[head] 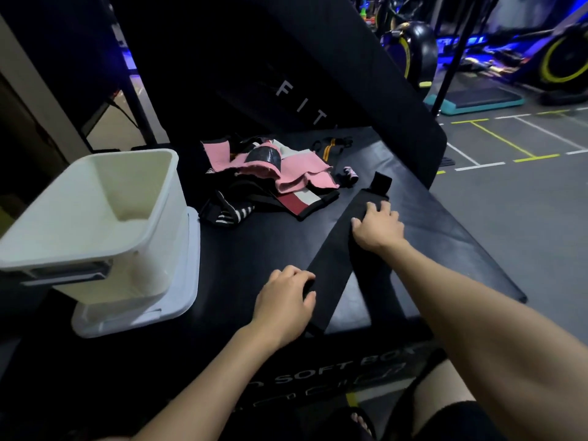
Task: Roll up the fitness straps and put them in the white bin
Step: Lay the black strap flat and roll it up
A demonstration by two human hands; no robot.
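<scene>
A long black strap [334, 259] lies flat and diagonal across the black soft box [445, 237], with its velcro tab at the far end. My right hand [378, 227] presses on the strap's upper part, fingers spread. At the strap's near end my left hand [286, 300] curls its fingers over the edge. A pile of pink, black and striped straps [270, 176] sits further back. The white bin [92, 224] stands to the left, tilted, and looks empty.
The bin rests on a white lid or tray [178, 300]. A small rolled pink-and-black strap [445, 176] and a black strap with orange stripes [331, 148] lie near the pile. A tall black pad leans behind. Gym floor and exercise bikes lie to the right.
</scene>
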